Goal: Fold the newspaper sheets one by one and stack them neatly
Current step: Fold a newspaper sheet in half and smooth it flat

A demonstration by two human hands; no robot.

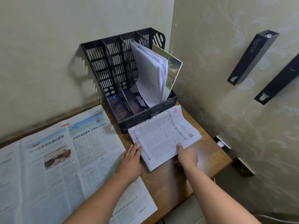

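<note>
Both forearms are bare all the way up, no sleeves, watch or bracelet showing. Only thing worn is a thin gold ring (127, 153) on a finger of the left hand (129, 160). The right hand (187, 156) has nothing on it. Nails are short and plain.

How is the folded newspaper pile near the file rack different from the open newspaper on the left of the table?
The folded newspaper pile is compact and several layers thick; the open newspaper lies spread flat and covers far more table. The pile lies in front of the file rack, and the left hand and right hand touch it; the left hand also lies partly on the open one. Both show printed text.
</note>
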